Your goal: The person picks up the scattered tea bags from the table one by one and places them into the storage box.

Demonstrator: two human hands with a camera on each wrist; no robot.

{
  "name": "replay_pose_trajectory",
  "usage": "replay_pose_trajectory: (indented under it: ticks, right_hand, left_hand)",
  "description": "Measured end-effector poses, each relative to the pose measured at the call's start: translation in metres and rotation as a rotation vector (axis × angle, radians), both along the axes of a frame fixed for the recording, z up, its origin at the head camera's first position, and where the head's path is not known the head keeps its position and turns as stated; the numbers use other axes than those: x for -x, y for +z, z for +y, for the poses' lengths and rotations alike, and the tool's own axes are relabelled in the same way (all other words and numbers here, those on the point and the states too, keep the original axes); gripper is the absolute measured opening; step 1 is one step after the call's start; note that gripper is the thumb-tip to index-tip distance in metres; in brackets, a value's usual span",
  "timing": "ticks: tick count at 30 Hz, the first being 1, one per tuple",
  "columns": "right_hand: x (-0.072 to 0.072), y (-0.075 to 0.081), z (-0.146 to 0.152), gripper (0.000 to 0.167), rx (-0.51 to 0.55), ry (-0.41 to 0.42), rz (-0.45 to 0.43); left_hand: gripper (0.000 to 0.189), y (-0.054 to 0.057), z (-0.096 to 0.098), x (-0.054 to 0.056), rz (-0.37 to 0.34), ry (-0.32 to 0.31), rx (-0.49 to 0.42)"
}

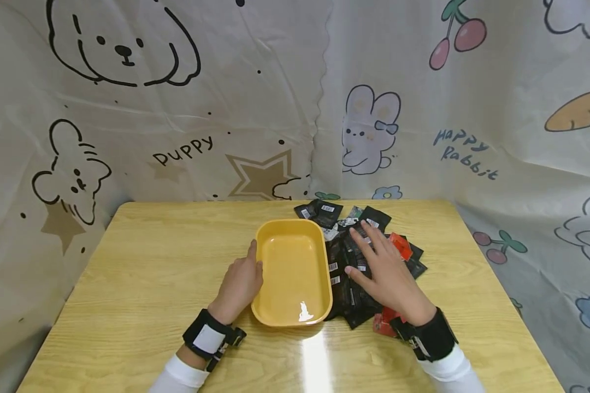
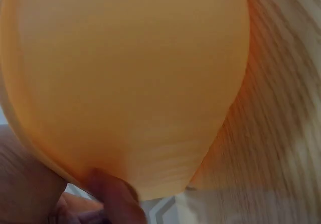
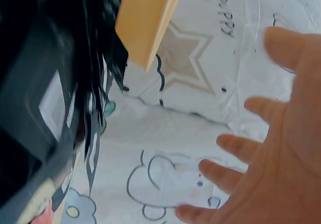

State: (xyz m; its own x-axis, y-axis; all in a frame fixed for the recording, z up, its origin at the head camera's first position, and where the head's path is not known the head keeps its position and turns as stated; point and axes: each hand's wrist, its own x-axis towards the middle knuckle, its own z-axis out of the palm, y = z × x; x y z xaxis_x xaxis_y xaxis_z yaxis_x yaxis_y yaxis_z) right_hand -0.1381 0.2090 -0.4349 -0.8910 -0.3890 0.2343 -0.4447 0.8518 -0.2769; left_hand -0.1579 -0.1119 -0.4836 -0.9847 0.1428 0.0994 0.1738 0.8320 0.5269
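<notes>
A yellow rectangular tray lies on the table. My left hand holds its left rim: in the head view the index finger stretches along the edge, and in the left wrist view a fingertip presses against the tray's orange-looking wall. Right beside the tray lies a heap of flat black packets with white labels. My right hand hovers over that heap, fingers spread. In the right wrist view nothing is held by the right hand, and dark packets fill the left side.
Red packets show among the black ones, with more red under the right wrist. Two black packets lie behind the tray, near the far edge of the wooden table. A printed cloth hangs behind and at the sides.
</notes>
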Motion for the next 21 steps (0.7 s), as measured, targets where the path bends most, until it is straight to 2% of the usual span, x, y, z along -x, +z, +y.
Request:
replay_pose_trajectory:
  ticks: [5,10,15,21]
  right_hand:
    - [0.014,0.002,0.012,0.082,0.037,-0.037,0.005]
    - [0.036,-0.002,0.016,0.079,-0.011,-0.025,-0.029]
    - [0.060,-0.007,0.018,0.072,-0.113,-0.006,-0.151]
    - [0.073,-0.016,0.018,0.071,-0.175,-0.038,-0.306]
  left_hand:
    - [0.052,-0.001,-0.002,0.002,0.012,-0.020,-0.019]
    - [0.052,0.000,-0.006,0.003,0.017,-0.017,-0.031]
    - [0.050,0.001,-0.008,0.003,0.022,-0.031,-0.017]
    - [0.049,0.000,-0.006,0.003,0.010,-0.027,0.019]
